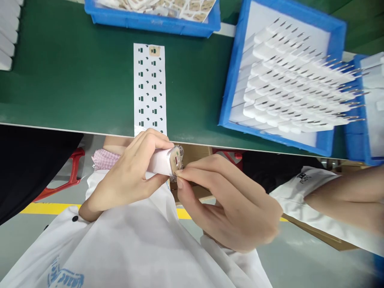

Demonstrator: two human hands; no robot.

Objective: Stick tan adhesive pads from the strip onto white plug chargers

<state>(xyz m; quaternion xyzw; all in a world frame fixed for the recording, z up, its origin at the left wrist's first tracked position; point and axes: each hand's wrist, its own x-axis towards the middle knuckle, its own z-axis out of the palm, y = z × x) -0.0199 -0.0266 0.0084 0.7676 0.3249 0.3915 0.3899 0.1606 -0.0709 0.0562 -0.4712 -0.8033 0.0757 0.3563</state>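
Observation:
A white charger [160, 162] is gripped in my left hand [129, 172], fingers over its top and thumb beneath. Its end face [175, 160], tan with a port opening in it, is turned to the right. Thumb and forefinger of my right hand [228, 200] are pinched together at the lower corner of that face. Whatever lies between those fingertips is too small to make out. Just beyond my left hand, a white sticker sheet [145, 92] with rows of small cut-outs lies on the green table [195, 92]. One tan sticker [154, 51] is on its top right.
A blue bin [153, 22] of loose sticker pieces stands at the back. On the right, a blue tray [226, 100] holds rows of white chargers [279, 88] with metal pins. More white pieces [7, 32] sit far left. Another person's arm [348, 196] is at right.

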